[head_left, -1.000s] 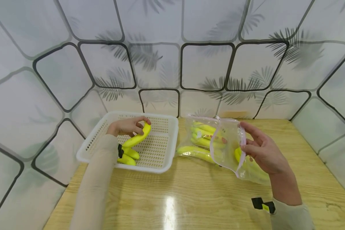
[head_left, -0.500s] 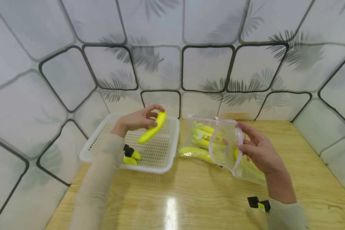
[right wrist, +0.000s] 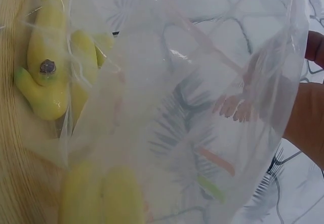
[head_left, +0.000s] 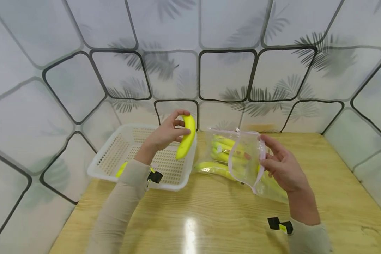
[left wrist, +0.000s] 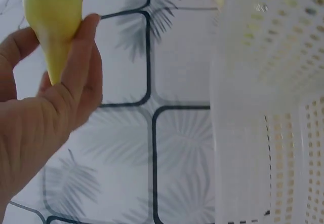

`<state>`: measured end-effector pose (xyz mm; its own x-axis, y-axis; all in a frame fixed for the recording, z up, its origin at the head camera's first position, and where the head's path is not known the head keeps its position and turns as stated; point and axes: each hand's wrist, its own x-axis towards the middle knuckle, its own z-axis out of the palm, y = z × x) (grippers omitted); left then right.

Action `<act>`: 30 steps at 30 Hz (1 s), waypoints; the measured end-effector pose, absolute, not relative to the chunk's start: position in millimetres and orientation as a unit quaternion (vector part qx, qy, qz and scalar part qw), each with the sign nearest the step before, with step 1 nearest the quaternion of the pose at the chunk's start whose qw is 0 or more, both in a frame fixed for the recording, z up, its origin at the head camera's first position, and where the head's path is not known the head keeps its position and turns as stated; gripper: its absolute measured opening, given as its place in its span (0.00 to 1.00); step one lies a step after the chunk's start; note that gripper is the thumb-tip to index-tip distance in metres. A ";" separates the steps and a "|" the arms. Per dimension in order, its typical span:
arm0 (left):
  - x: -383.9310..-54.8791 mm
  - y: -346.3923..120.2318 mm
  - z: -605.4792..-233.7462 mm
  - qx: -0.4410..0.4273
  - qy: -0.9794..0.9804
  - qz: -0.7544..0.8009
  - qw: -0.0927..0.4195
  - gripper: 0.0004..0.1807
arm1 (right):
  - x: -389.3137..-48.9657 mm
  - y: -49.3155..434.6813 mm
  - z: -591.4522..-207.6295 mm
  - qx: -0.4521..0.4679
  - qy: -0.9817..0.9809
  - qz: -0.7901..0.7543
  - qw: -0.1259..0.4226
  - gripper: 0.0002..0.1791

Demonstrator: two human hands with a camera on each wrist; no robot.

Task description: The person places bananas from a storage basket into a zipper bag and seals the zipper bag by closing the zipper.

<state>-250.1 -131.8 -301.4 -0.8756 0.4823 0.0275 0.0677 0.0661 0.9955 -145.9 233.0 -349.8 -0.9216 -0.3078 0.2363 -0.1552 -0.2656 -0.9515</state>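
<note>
My left hand (head_left: pixel 165 135) pinches a yellow banana (head_left: pixel 187 137) near its upper end, between thumb and fingers. The banana hangs tilted above the right side of a white plastic basket (head_left: pixel 174 187); the left wrist view shows its narrow end (left wrist: pixel 56 57) in the grip. My right hand (head_left: pixel 282 167) pinches the pink-trimmed edge of a clear zip bag (head_left: pixel 231 160), whose mouth gapes. Several bananas (head_left: pixel 214 168) lie inside the bag, also visible through its film in the right wrist view. A bit of yellow banana (head_left: pixel 121 170) shows in the basket, mostly hidden by my left sleeve.
Basket and bag stand side by side on a wooden table (head_left: pixel 222 218). A patterned cloth wall (head_left: pixel 228 74) encloses the back and both sides. A tan patch (head_left: pixel 259 127) shows low behind the bag. Both wrists carry small black cameras.
My left hand has lifted the banana up from the basket and carried it right, toward the bag. My right hand has shifted slightly left, still holding the bag's edge.
</note>
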 end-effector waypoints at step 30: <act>-161.3 -24.0 -355.5 0.162 0.692 0.703 0.033 0.38 | -143.7 229.2 -350.2 -0.165 0.627 -0.759 0.066 0.39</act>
